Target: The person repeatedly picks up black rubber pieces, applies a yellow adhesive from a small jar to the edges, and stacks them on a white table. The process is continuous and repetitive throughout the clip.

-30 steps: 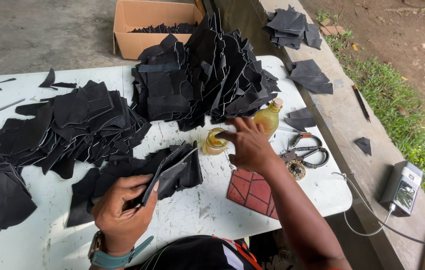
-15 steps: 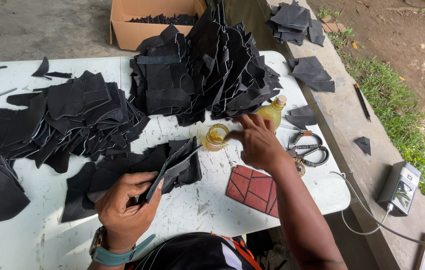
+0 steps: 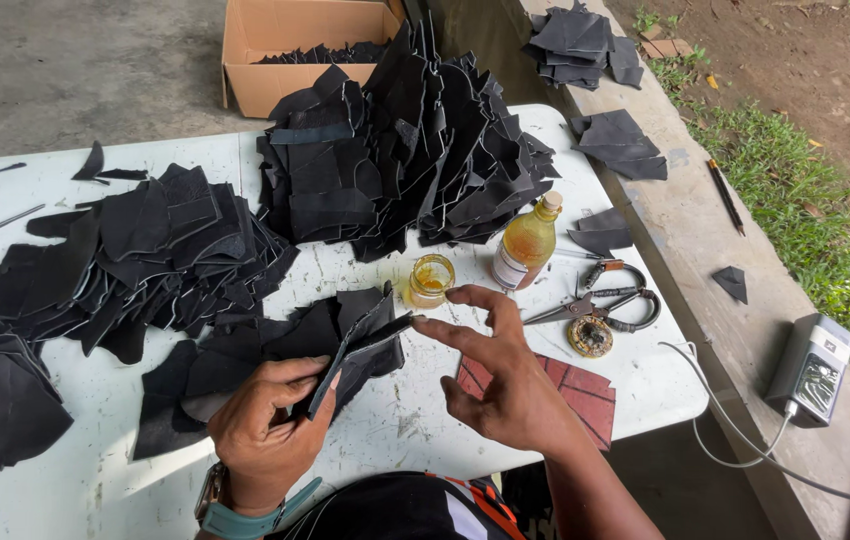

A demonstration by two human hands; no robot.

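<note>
My left hand [image 3: 265,420] grips a black leather piece [image 3: 360,345], holding it tilted above the white table [image 3: 395,430]. My right hand [image 3: 500,375] is beside it with fingers spread, the index fingertip touching the piece's right edge. Just beyond the fingers stands a small open cup of yellow glue [image 3: 431,280], and to its right a bottle of amber liquid [image 3: 527,242]. More black cut pieces [image 3: 235,360] lie flat under the held piece.
A tall heap of black pieces [image 3: 405,150] fills the table's far middle, and a flatter heap [image 3: 145,250] lies at left. Scissors [image 3: 595,300] and a red patterned sheet [image 3: 565,385] sit at right. A cardboard box [image 3: 295,50] stands behind. A grey device [image 3: 810,368] rests on the ledge.
My right hand has drawn back from the glue cup toward me and now touches the edge of the leather piece held in my left hand.
</note>
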